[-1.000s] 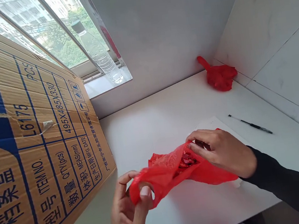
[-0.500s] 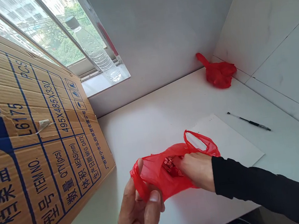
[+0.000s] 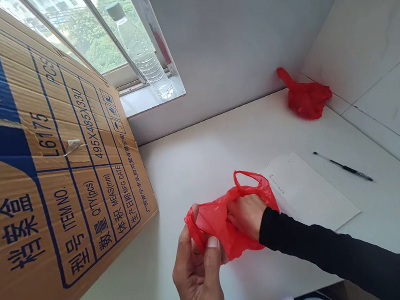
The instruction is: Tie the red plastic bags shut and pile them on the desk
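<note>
A thin red plastic bag (image 3: 215, 218) lies at the front of the white table (image 3: 202, 164). My left hand (image 3: 198, 272) pinches the bag's near edge between thumb and fingers and holds its mouth up. My right hand (image 3: 246, 215) is pushed inside the bag up to the wrist, so its fingers are hidden. One bag handle (image 3: 249, 179) loops up above that hand. Whatever the bag holds cannot be seen now.
A large cardboard file box (image 3: 43, 179) fills the left side. A second, knotted red bag (image 3: 306, 99) sits in the far right corner. A sheet of paper (image 3: 309, 192) and a black pen (image 3: 344, 168) lie to the right. A clear bottle (image 3: 142, 55) stands on the windowsill.
My right hand went from the bag's rim down into the bag, which bunched up toward my left hand. The shiny red contents seen earlier are now covered.
</note>
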Available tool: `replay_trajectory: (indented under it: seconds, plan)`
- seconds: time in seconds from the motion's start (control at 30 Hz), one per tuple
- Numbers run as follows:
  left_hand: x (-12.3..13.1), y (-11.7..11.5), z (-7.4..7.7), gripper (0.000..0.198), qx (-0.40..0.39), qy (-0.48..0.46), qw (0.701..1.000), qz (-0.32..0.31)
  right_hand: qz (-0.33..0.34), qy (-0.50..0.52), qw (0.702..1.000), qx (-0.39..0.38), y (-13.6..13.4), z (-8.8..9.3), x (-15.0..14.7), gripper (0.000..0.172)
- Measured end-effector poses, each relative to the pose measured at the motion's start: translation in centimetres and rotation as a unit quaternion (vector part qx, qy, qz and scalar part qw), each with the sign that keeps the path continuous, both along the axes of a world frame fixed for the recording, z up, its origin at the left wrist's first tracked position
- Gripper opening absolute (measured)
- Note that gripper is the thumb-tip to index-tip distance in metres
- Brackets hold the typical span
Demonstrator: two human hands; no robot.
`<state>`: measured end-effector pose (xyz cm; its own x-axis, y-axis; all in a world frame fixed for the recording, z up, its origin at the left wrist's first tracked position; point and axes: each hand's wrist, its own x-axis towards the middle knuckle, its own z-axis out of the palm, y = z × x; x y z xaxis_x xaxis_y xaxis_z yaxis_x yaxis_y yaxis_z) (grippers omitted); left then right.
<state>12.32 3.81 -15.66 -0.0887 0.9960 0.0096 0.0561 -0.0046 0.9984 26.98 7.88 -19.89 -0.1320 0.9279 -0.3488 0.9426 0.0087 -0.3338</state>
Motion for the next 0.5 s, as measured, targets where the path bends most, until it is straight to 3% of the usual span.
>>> replay_trajectory:
  seconds: [0.17,0.37,0.5]
  plan:
    - [-0.5,0.0,0.1,0.045,0.019,-0.024,0.999,-0.018,0.019,0.003,1.000,-0.017,-1.0,0.0,1.0,0.028]
    - [-0.8,-0.1,0.0,0.048,0.019,-0.017,0.998,-0.057,0.053,-0.058,0.995,-0.062,-2.5,-0.2,1.0,0.013]
    - [-0.5,-0.3,-0.1,0.045,0.024,-0.011,0.998,-0.064,0.067,-0.058,0.994,-0.068,-2.5,-1.0,0.9,0.026]
